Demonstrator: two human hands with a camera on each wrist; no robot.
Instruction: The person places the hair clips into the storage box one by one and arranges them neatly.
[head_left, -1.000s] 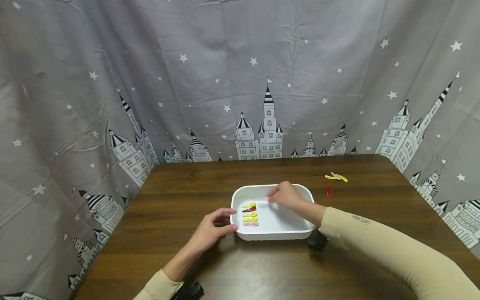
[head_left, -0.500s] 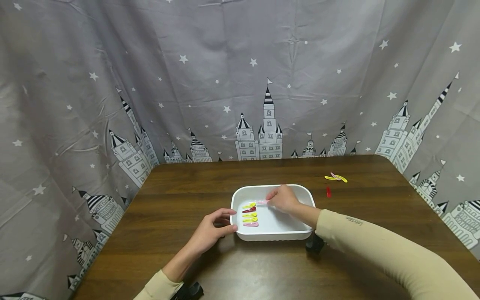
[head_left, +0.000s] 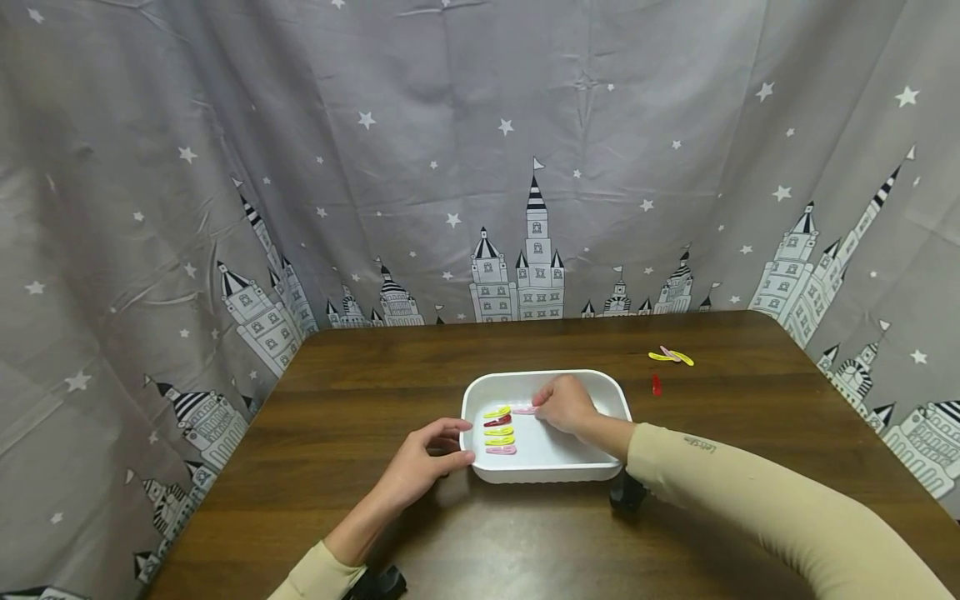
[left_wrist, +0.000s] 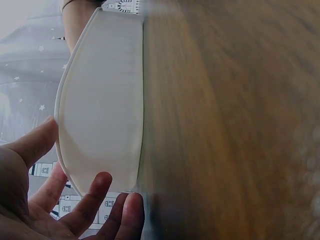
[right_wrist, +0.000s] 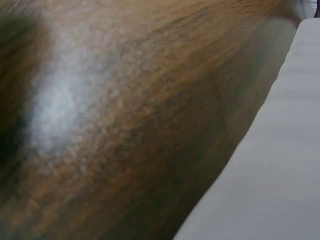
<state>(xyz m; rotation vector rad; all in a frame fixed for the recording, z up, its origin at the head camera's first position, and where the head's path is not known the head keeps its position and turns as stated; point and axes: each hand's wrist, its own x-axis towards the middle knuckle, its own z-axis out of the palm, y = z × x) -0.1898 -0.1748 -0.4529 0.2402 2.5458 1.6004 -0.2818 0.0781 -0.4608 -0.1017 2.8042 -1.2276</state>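
Right hand [head_left: 567, 405] pinches a slim pink clip [head_left: 523, 410] in the smooth, round-cornered tray [head_left: 551, 473]; left hand [head_left: 422, 460], fingers apart, touches it.

Lettering [head_left: 700, 444], dark and in a single short line, stands on the right sleeve [head_left: 757, 483], on the upper side of the forearm a little above the cuff [head_left: 642, 450]. It runs along the arm, slanting slightly downward away from the cuff in the head view. The opening letters appear to be "Let"; the remainder is too small and blurred to be read.
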